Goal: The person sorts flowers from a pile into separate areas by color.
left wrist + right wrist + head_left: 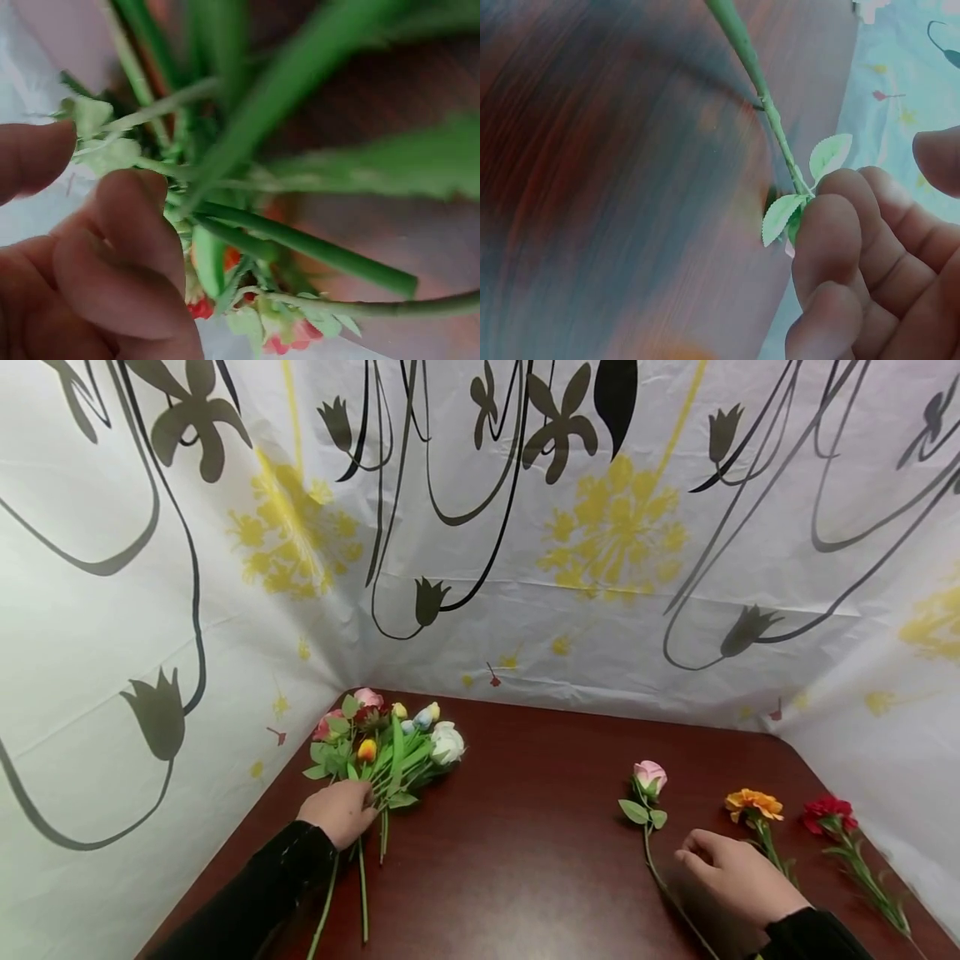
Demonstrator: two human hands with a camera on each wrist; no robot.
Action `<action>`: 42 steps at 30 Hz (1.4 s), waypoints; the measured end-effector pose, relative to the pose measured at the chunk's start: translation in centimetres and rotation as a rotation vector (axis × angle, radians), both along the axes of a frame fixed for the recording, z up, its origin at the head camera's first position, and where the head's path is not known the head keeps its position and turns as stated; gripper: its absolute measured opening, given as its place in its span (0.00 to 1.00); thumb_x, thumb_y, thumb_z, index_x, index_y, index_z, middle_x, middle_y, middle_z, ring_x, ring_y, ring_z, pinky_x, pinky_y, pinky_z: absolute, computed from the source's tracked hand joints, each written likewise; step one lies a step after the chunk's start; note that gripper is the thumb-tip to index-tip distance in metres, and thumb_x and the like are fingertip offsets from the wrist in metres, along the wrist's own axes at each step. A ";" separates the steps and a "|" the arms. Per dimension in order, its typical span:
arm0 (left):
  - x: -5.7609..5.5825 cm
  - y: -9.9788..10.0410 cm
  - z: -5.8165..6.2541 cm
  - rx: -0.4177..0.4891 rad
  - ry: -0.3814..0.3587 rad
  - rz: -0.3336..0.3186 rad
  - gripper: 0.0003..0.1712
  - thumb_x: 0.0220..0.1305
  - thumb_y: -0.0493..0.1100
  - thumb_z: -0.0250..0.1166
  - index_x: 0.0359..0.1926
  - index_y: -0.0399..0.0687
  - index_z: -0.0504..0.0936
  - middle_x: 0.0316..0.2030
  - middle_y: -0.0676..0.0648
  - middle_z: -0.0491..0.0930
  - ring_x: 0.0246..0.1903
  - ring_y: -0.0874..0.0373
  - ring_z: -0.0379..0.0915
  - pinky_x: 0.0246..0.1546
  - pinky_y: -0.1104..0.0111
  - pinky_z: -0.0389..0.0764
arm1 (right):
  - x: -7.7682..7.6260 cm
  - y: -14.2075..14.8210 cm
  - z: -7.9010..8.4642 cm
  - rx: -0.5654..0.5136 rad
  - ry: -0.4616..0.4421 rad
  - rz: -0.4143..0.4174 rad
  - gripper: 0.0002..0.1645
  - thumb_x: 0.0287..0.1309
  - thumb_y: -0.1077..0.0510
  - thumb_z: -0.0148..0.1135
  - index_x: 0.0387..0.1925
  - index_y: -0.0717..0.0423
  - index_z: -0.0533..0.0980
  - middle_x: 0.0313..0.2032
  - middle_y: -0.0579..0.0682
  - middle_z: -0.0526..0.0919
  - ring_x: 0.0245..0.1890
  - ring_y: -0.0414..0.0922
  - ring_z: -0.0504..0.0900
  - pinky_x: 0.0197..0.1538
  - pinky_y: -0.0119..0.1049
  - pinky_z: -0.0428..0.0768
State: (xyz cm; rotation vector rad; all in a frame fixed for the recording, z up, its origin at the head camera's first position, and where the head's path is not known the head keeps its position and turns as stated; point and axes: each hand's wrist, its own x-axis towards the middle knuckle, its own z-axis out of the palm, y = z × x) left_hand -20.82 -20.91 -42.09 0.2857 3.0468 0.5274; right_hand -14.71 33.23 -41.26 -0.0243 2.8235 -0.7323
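My left hand [341, 810] lies over the stems of a bunch of artificial flowers [397, 756] at the table's left. That bunch has pink, white and orange-yellow blooms with green leaves. In the left wrist view, the thumb [34, 161] stands apart from the bent fingers [124, 274], and green stems [300, 247] cross just beyond them. My right hand [738, 872] hovers with loosely bent fingers and nothing in them, right of a pink rose [649, 778] with a long stem. The right wrist view has the rose's stem [776, 127] beyond the fingertips; its bloom is mostly hidden.
An orange carnation-like flower [753, 804] lies beyond the right hand, its stem partly hidden by that hand. Farther right is a red one [829, 814]. The dark red-brown table [517, 827] is enclosed by a white patterned sheet [480, 643] at the back and sides.
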 end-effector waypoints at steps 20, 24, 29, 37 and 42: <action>-0.9 -0.4 0.5 -0.058 -0.031 -0.133 0.17 0.71 0.37 0.59 0.23 0.50 0.70 0.18 0.52 0.64 0.19 0.58 0.61 0.26 0.64 0.62 | 0.0 -0.3 -0.3 -0.042 -0.026 0.022 0.13 0.72 0.46 0.59 0.39 0.50 0.79 0.26 0.47 0.76 0.26 0.46 0.73 0.32 0.41 0.69; -1.0 -0.5 2.7 0.052 -0.121 -0.150 0.14 0.77 0.39 0.54 0.29 0.48 0.72 0.21 0.49 0.69 0.20 0.56 0.63 0.26 0.63 0.65 | 0.1 -0.3 -0.1 -0.055 -0.025 0.022 0.14 0.71 0.45 0.59 0.39 0.51 0.78 0.25 0.48 0.75 0.26 0.46 0.73 0.31 0.40 0.68; -0.5 -0.7 4.8 0.227 -0.190 -0.172 0.12 0.81 0.40 0.48 0.35 0.46 0.72 0.26 0.47 0.76 0.21 0.53 0.68 0.25 0.62 0.69 | 0.1 -0.3 -0.2 -0.070 -0.026 0.021 0.13 0.72 0.46 0.59 0.38 0.51 0.78 0.24 0.49 0.75 0.26 0.47 0.73 0.30 0.40 0.68; 0.4 1.0 7.1 0.524 -0.256 -0.314 0.12 0.81 0.42 0.50 0.40 0.40 0.74 0.31 0.42 0.81 0.25 0.47 0.78 0.20 0.66 0.69 | 0.5 -1.2 0.9 -0.062 0.038 0.080 0.16 0.72 0.43 0.58 0.37 0.51 0.76 0.23 0.48 0.72 0.25 0.44 0.71 0.30 0.38 0.67; 1.1 3.2 7.6 0.646 -0.312 -0.362 0.13 0.80 0.43 0.51 0.41 0.39 0.75 0.31 0.41 0.81 0.24 0.49 0.78 0.22 0.63 0.75 | 1.0 -3.6 2.3 -0.139 0.065 0.170 0.16 0.72 0.41 0.57 0.42 0.50 0.77 0.25 0.46 0.76 0.24 0.41 0.73 0.29 0.38 0.69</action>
